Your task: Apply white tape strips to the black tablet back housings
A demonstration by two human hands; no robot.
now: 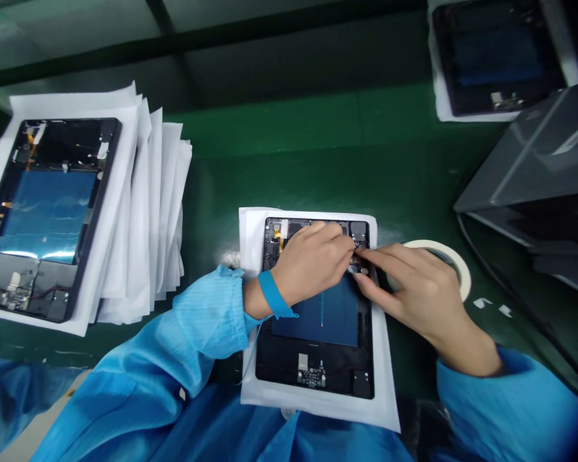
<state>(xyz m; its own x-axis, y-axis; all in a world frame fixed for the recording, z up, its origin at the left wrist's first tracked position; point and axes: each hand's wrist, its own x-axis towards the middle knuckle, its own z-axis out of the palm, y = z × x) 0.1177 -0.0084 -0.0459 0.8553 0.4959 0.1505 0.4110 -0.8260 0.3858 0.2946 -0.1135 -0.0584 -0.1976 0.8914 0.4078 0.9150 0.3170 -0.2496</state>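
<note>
An opened tablet (pixel 340 314) with a blue battery panel lies face up on white sheets (pixel 383 385) in front of me. My left hand (pixel 315 260) reaches across its upper half, fingers curled and closed near the upper right corner. Whatever is in those fingertips is too small and too covered to make out. My right hand (pixel 417 285) comes in from the right, index finger and thumb stretched toward the same spot with a gap between them. Its index fingertip meets the fingers of my left hand. A blue wrist strap (pixel 274 295) circles my left wrist.
At left, another opened tablet (pixel 48 212) rests on a fanned stack of white sheets (pixel 144 212). A tape roll (pixel 464 273) and small white scraps (pixel 482 303) lie by my right hand. Grey equipment (pixel 525 167), a black cable (pixel 510 295) and a further tablet (pixel 498 58) are at right.
</note>
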